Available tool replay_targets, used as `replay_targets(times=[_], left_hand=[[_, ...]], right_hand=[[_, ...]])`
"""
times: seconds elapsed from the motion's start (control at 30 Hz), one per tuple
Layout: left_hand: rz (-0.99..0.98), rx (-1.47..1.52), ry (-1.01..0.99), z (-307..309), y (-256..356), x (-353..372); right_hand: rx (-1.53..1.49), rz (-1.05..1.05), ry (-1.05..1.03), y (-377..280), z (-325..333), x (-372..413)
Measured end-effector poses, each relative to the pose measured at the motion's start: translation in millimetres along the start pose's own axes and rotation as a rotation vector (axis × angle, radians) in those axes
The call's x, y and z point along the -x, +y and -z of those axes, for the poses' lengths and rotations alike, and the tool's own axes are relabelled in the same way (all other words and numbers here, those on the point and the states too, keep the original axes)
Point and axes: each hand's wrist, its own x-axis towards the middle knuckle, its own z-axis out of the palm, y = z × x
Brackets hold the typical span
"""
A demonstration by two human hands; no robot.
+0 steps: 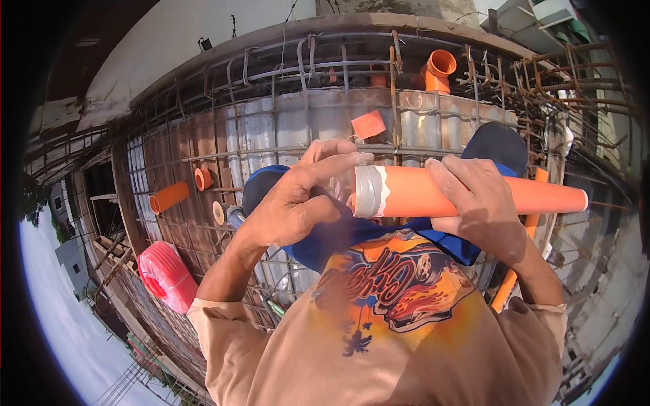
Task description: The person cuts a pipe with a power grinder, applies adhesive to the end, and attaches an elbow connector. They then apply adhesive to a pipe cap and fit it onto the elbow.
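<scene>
An orange plastic pipe (548,195) lies sideways across my lap, with a band of grey tape (370,191) around its left end. A ragged pale edge borders the tape. My right hand (474,196) is closed over the middle of the pipe, fingers on top. At the taped end, my left hand (298,193) is curved with thumb and fingers apart, its fingertips right at the upper rim. Past those fingertips, a small orange-red block (368,124) lies on the rebar mesh.
Rebar mesh (291,150) covers corrugated metal sheets. An orange pipe elbow (441,66) stands at the back. Short orange pipe pieces (169,197), a power tool with a disc (229,214) and a red coiled hose (164,276) lie left. Another orange pipe (508,287) is right.
</scene>
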Motion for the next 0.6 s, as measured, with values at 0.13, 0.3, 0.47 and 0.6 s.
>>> replay_targets(times=[0.13, 0.3, 0.47, 0.6], left_hand=[[-0.009, 0.048, -0.013, 3.7, -2.0, -2.7], [-0.048, 0.088, 0.009, 2.6, -3.2, -2.3], [-0.074, 0.080, -0.017, 1.7, -1.8, -1.3], [-0.174, -0.055, 0.002, 1.9, 1.8, 0.8]], right_hand=[[-0.125, -0.054, -0.162, 15.8, 11.8, -11.3], [-0.329, -0.127, -0.348, 26.0, 24.2, -29.7], [-0.461, -0.139, -0.543, 32.0, 35.6, -47.5], [-0.576, -0.197, -0.698, 39.6, 43.6, -60.4]])
